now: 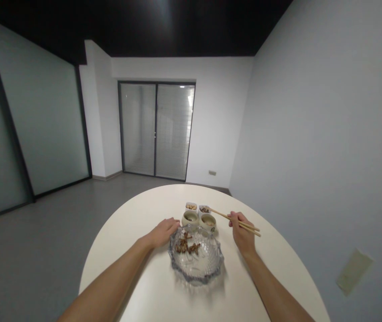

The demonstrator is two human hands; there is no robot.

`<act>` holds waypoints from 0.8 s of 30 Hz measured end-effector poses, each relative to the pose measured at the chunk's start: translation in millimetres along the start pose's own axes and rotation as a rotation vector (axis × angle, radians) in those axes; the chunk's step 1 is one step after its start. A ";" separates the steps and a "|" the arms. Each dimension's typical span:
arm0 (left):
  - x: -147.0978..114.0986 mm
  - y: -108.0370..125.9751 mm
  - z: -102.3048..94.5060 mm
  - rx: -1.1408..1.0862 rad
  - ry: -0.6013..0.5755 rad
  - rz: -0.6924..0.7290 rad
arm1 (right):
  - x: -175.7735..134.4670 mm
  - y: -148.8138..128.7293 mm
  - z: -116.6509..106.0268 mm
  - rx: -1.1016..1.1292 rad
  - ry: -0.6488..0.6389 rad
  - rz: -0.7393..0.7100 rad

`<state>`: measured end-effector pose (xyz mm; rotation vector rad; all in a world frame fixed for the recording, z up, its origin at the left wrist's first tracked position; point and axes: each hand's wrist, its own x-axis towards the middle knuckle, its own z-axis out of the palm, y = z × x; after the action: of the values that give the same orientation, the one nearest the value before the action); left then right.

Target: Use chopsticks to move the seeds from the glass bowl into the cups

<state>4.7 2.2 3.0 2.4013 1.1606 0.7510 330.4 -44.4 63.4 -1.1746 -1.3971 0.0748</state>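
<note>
Gripping chopsticks (218, 213), right hand (243, 231) fingers closed round them, tips at far-right white dish (200, 213).
Left hand (164, 232) by glass bowl (212, 254) rim, grip unclear; bowl, with brown pieces (182, 246), nearest on desk (160, 290). Probably picking step; next move calls for steady, narrow tips.

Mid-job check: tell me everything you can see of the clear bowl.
The clear bowl looks like glass, round, with patterned walls and a jagged rim. It stands upright on the pale table, nearer the person than two small cups. Brown, twisted-looking pieces lie in its far-left part. The left hand is at its left rim; contact there is hard to confirm.
</note>
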 end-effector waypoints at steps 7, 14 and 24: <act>-0.6 -4.1 1.9 -0.016 -0.012 -0.052 | -5.9 -11.9 -5.5 0.186 0.008 0.005; -0.8 -8.2 4.0 -0.019 -0.037 -0.088 | -16.3 -28.0 -6.6 0.280 -0.171 -0.029; -0.6 -1.1 1.7 -0.055 -0.038 -0.133 | -20.7 -40.2 -5.2 0.116 -0.439 -0.231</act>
<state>4.8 2.2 0.8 2.2590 1.2536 0.6828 305.7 -80.3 76.6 -0.9247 -1.8796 0.2595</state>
